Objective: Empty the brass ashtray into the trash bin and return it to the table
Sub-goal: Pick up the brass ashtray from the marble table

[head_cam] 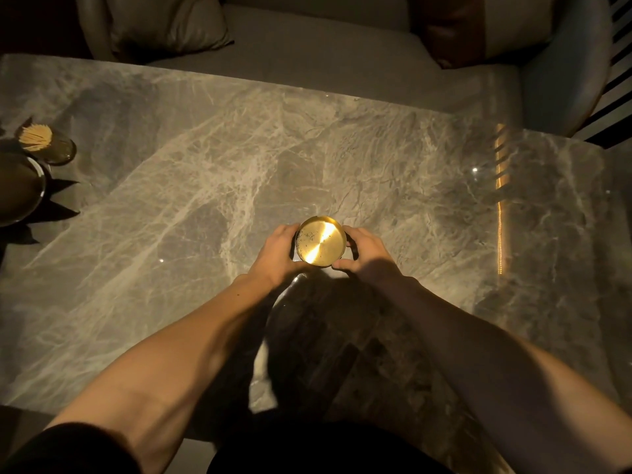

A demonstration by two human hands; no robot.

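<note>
A round brass ashtray (320, 241) stands near the middle of the grey marble table (171, 200), shining under the light, with dark specks on the left of its inner face. My left hand (277, 251) cups its left side, fingers curled against the rim. My right hand (367, 251) wraps the right side, thumb at the near edge. Both hands touch the ashtray. No trash bin is in view.
At the table's left edge stand a holder of toothpicks (36, 137) on a small glass dish (63, 150) and a dark round tray (20, 189). A sofa with cushions (307, 39) runs behind the table. My shadow falls on the near tabletop.
</note>
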